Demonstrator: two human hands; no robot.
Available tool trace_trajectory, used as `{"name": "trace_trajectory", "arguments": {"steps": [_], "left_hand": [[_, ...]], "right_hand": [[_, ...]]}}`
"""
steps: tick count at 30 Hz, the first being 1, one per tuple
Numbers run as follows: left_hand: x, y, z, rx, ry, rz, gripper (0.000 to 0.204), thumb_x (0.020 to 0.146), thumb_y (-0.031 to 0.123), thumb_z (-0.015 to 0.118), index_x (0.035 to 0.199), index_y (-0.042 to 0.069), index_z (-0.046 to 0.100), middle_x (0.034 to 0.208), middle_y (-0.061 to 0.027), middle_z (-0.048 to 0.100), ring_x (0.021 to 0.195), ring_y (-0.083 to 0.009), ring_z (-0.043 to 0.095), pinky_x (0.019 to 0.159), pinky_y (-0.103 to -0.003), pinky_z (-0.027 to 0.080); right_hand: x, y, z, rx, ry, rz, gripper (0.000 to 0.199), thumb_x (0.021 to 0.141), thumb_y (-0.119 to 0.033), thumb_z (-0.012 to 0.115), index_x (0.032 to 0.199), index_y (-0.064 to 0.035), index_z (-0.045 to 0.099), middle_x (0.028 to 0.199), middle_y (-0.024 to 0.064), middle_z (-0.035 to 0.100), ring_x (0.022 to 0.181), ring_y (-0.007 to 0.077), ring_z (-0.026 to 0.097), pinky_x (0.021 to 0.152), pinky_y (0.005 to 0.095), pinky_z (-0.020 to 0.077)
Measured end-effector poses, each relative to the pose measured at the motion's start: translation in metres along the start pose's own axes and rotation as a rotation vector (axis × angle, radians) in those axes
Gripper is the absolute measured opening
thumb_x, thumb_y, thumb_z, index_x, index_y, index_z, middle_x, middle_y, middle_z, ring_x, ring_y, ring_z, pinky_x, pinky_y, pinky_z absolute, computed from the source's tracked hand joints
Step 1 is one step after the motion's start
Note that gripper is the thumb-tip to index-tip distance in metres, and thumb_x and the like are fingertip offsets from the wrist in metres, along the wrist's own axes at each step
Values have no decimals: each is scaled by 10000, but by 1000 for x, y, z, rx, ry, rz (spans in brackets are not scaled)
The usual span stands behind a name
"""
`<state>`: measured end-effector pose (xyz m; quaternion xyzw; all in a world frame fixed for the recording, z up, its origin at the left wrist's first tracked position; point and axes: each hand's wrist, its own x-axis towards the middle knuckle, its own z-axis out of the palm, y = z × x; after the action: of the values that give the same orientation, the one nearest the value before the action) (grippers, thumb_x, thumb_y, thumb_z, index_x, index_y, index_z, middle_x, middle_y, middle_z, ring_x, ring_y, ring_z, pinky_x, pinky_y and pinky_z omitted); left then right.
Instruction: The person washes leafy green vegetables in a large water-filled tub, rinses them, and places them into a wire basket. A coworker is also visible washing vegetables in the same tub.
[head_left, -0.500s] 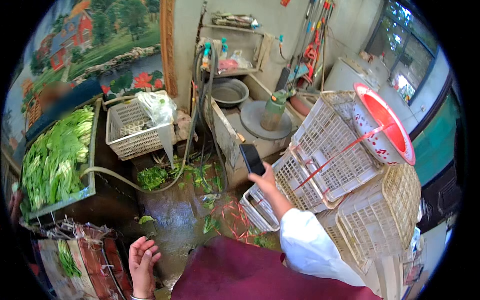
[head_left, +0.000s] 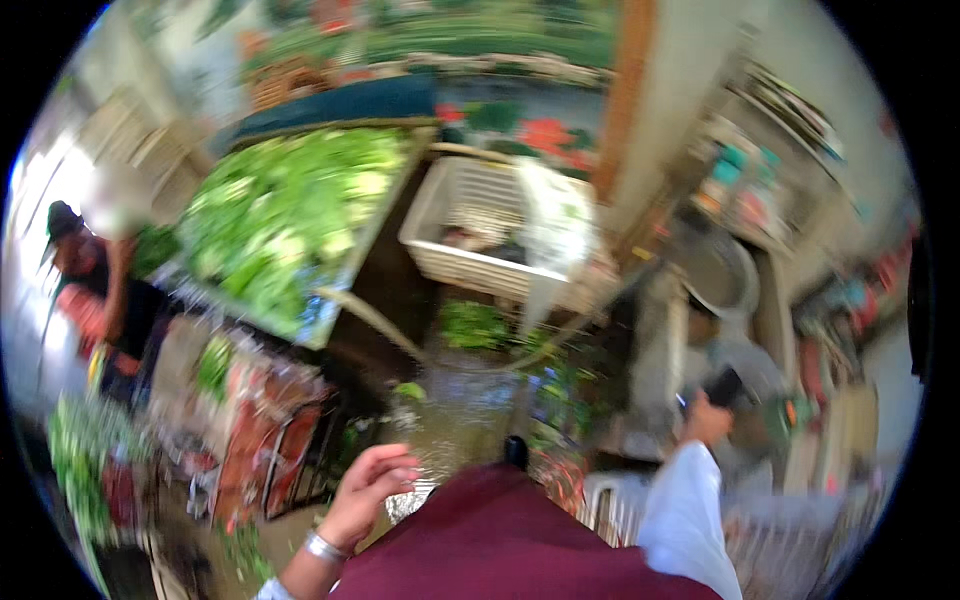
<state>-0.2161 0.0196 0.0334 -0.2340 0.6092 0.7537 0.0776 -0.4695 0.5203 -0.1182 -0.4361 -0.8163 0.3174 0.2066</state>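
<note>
A dark mobile phone (head_left: 726, 387) is gripped in my right hand (head_left: 706, 420), held out to the right in front of the sink. Motion blurs the phone, and I cannot make out its screen. My left hand (head_left: 368, 492), a silver bracelet (head_left: 322, 546) at its wrist, hovers beside my maroon apron (head_left: 490, 545). Its fingers are loosely bent and a little apart, with nothing in them. Below that hand lies the wet floor, and to its left stands a red and grey box-like stand (head_left: 262, 425).
Leafy green vegetables (head_left: 300, 205) fill a large trough at the left. Beside it sits a white plastic crate (head_left: 470, 255) with a clear bag; a hose (head_left: 375, 318) loops across the floor. A grey basin (head_left: 718, 270) rests by the sink. Another person (head_left: 95, 290) is at far left.
The view has swung left, bringing the trough towards the middle and another person into sight. My right hand still holds the phone; my left hand remains empty.
</note>
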Motion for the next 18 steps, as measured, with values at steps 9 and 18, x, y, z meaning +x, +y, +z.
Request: {"name": "trace_trajectory", "arguments": {"steps": [9, 18], "left_hand": [[-16, -61, -14, -239, 134, -106, 378, 1014, 134, 574, 1375, 66, 485, 1263, -85, 606, 1097, -151, 606, 950, -305, 501], [-9, -52, -93, -325, 173, 15, 388, 1022, 164, 562, 1386, 63, 476, 1296, -110, 596, 1153, -183, 600, 1002, -356, 502]], "right_hand": [[19, 127, 31, -775, 337, 45, 614, 828, -595, 671, 1191, -100, 676, 1148, 182, 688, 1050, 386, 671, 855, 535, 529], [-129, -35, 148, 172, -271, -666, 375, 848, -11, 599, 1219, 7, 654, 1162, 178, 684, 1043, 309, 649, 963, 405, 491]]}}
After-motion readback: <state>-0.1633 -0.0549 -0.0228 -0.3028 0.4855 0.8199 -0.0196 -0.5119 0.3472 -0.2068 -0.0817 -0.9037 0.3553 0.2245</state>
